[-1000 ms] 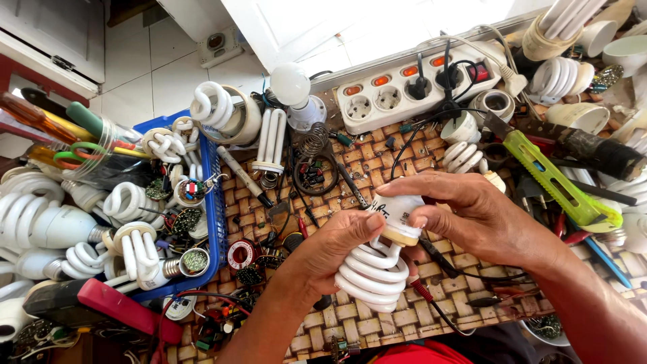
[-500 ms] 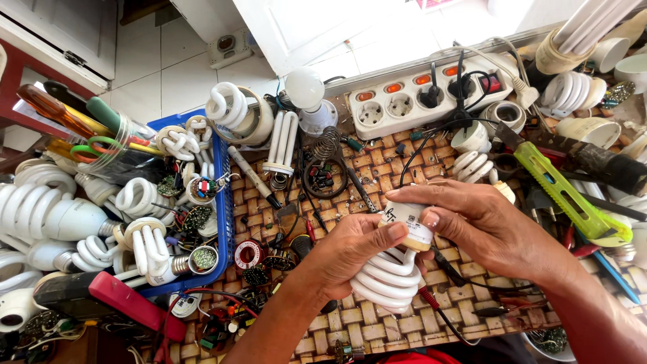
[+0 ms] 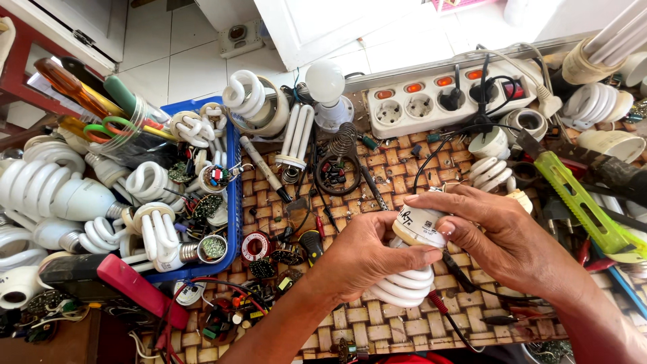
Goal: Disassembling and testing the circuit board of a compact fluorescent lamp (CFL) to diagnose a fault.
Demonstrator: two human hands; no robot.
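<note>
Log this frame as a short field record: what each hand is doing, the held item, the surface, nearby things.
left hand: wrapped around the white spiral tube
right hand: fingers on the bulb's base
held item: spiral lamp bulb, tube pointing toward the camera wearer
surface: woven mat
nearby: blue tray of bulbs at left, white power strip behind, green tool at right

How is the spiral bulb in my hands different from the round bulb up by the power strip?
The spiral bulb has a coiled white tube; the round bulb has a smooth globe. The spiral bulb is held off the mat, tube toward me, by the left hand at the coil and the right hand at the base; the round bulb stands untouched, globe up, beside the power strip. Both are white.
</note>
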